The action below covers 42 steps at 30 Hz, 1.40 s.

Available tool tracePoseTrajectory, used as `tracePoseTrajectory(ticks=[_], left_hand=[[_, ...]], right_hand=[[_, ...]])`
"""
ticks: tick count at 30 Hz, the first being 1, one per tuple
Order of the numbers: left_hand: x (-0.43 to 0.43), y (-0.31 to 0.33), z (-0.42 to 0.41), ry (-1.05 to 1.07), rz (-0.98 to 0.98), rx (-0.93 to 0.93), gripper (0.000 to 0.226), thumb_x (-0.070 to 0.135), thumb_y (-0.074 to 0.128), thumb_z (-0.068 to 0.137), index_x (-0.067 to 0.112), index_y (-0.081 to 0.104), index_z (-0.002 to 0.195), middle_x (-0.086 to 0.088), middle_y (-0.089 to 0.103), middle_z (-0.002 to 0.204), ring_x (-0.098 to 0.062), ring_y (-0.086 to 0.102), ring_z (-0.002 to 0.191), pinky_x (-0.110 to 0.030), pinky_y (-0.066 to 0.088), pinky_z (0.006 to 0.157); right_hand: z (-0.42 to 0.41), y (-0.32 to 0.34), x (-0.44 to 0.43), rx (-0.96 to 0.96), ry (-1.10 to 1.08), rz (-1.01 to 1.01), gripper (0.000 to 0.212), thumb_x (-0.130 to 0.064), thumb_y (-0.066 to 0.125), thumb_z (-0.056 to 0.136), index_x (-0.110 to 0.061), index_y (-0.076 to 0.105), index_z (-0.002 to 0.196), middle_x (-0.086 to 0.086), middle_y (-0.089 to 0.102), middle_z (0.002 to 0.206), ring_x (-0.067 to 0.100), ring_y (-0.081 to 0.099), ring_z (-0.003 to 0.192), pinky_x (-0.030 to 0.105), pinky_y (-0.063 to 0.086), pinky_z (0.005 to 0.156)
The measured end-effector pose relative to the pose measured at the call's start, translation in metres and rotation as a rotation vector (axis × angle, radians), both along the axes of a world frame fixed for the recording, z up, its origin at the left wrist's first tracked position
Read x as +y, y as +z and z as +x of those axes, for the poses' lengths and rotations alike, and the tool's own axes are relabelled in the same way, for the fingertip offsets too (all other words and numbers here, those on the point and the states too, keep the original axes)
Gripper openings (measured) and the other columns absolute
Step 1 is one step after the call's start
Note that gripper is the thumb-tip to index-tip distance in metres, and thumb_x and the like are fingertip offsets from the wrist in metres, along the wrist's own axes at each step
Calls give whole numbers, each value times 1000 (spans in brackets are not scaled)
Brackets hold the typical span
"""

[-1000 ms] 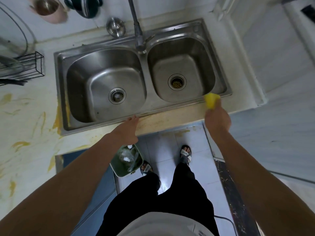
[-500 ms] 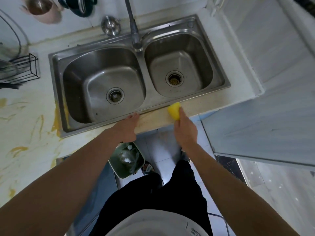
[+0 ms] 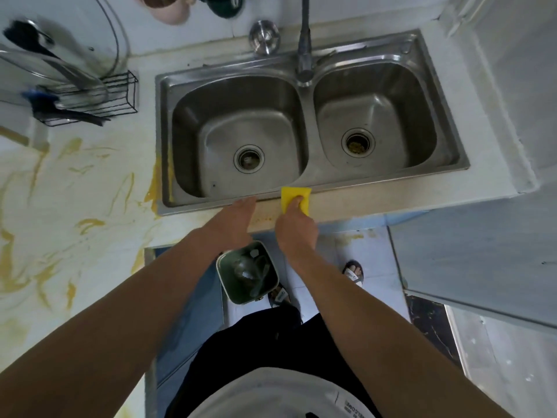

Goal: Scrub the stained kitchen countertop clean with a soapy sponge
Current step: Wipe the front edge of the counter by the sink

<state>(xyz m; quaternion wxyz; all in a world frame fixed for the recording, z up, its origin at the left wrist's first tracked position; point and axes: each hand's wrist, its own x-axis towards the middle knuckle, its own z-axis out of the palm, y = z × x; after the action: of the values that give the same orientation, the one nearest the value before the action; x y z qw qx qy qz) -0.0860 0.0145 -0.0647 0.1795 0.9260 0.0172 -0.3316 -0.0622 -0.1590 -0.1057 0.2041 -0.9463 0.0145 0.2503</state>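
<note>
View from above of a person standing at a kitchen counter, both bare arms reaching forward. The right hand (image 3: 297, 229) grips a yellow sponge (image 3: 294, 192), its fingers curled over the sponge's near edge and pressing it flat. The sponge lies on the narrow front strip of the white countertop (image 3: 90, 191), its far edge touching the front rim of the steel sink (image 3: 164, 140), just in front of the divider between the 2 basins. The left hand (image 3: 233, 220) rests palm down on the same strip just beside the sponge, fingers straight and together, fingertips touching the sink rim. Small orange specks mark the strip between the 2 hands. Yellow-orange stains (image 3: 89, 223) streak the countertop left of the sink and run along the sink's left rim. A faucet (image 3: 304, 40) rises behind the divider, with a round metal sink plug (image 3: 264, 36) on the counter to its left. At far left a black wire rack (image 3: 120, 95) holds a glass lid (image 3: 60, 49). Below the counter edge, a green bin (image 3: 247, 273) stands on the tiled floor near the person's sandalled feet
</note>
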Motion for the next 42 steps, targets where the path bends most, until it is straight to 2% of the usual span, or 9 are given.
tracePoseTrajectory(ticks=[5,11,17,19,25,29,33,38,42], left_hand=[[29,3,-14,34,19,-18,103,33,82,83,14,18,162,-14,32,161,-32,38,144,-44,37,116],[51,-6,-18,102,59,-31,104,37,84,78,17,21,159,-13,38,157,-33,47,136,-46,44,110],[50,-11,-28,61,106,38,103,30,71,92,13,0,165,-9,1,173,-33,27,153,-44,31,121],[50,-13,-29,21,131,35,104,31,72,92,12,-1,164,-8,-3,173,-31,21,155,-46,29,123],[56,-5,-28,-29,160,-48,96,35,72,89,10,15,162,-11,20,168,-30,24,153,-49,29,122],[74,2,-43,201,161,-152,61,32,62,96,10,41,148,-14,45,146,-32,48,132,-46,48,102],[98,7,-74,345,330,-190,42,32,59,98,7,52,132,-14,52,130,-31,54,119,-42,50,95],[129,6,-125,561,445,-59,28,35,58,99,13,58,116,-8,62,112,-29,64,105,-39,52,82],[147,10,-155,542,586,205,43,51,45,105,17,67,119,0,62,93,-24,65,92,-35,50,73]], right_hand=[[8,8,-46,-140,89,8,62,-32,41,101,-19,18,157,8,65,95,32,62,85,36,40,66],[34,30,-129,-220,-409,-123,45,-23,42,97,-17,35,141,18,66,99,37,61,85,41,45,73],[9,3,-7,-16,-133,-136,67,-14,45,98,0,12,154,23,63,124,37,67,93,37,51,75],[-9,6,37,-14,9,-130,71,-17,45,98,2,7,155,16,69,110,34,69,90,32,44,66],[-12,13,33,-62,224,-72,64,-32,42,101,-13,15,155,11,69,100,35,65,87,37,42,68],[5,41,-47,-216,-44,-89,62,-26,41,98,-19,19,156,7,59,81,26,51,67,35,40,61],[3,28,-37,-74,-203,-148,60,-22,43,99,-10,19,153,23,66,110,39,62,92,37,43,73],[-31,7,90,-29,98,-129,77,-20,48,99,9,2,153,18,71,103,35,69,89,33,42,63],[-60,12,139,-22,412,-50,72,-29,46,102,0,7,156,12,70,97,29,68,85,31,38,62]])
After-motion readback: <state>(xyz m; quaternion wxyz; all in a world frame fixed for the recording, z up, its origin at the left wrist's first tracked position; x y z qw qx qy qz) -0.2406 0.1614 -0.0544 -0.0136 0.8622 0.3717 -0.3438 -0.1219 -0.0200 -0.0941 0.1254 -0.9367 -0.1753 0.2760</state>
